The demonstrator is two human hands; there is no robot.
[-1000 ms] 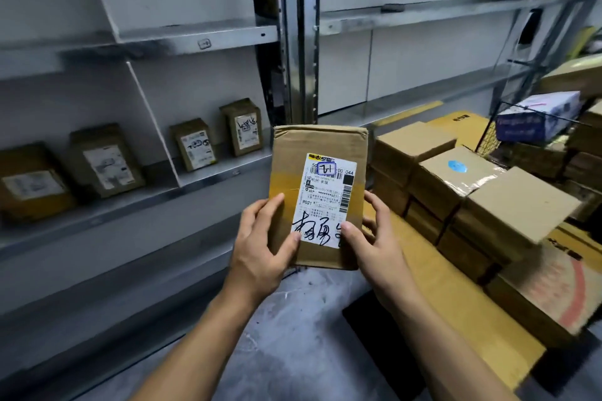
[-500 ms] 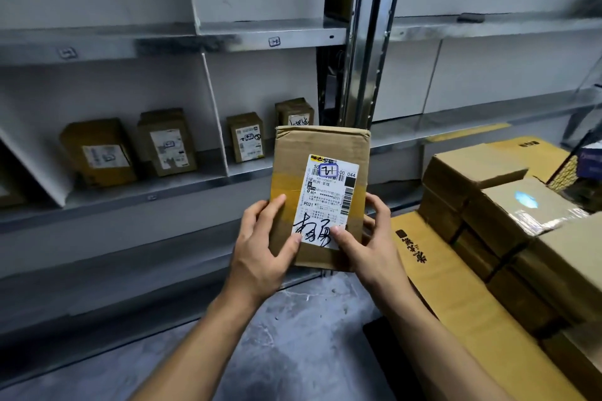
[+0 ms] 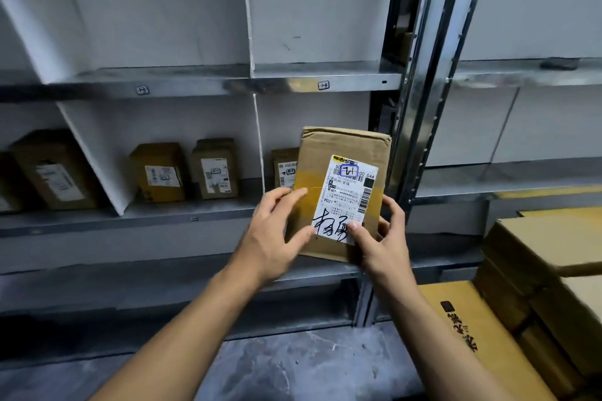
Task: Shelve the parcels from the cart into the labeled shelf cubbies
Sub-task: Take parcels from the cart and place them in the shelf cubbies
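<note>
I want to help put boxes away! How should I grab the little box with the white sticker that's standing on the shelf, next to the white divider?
Take the standing box by its two narrow sides, reaching straight in from the front. It stands upright, taller than wide, with its label facing out. Its neighbor stands close beside it, so probably slide it forward first.

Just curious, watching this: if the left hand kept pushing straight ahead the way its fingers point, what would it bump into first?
The parcel it already grips. Beyond that, probably the small box in the cubby behind, though depth is unclear.
</note>
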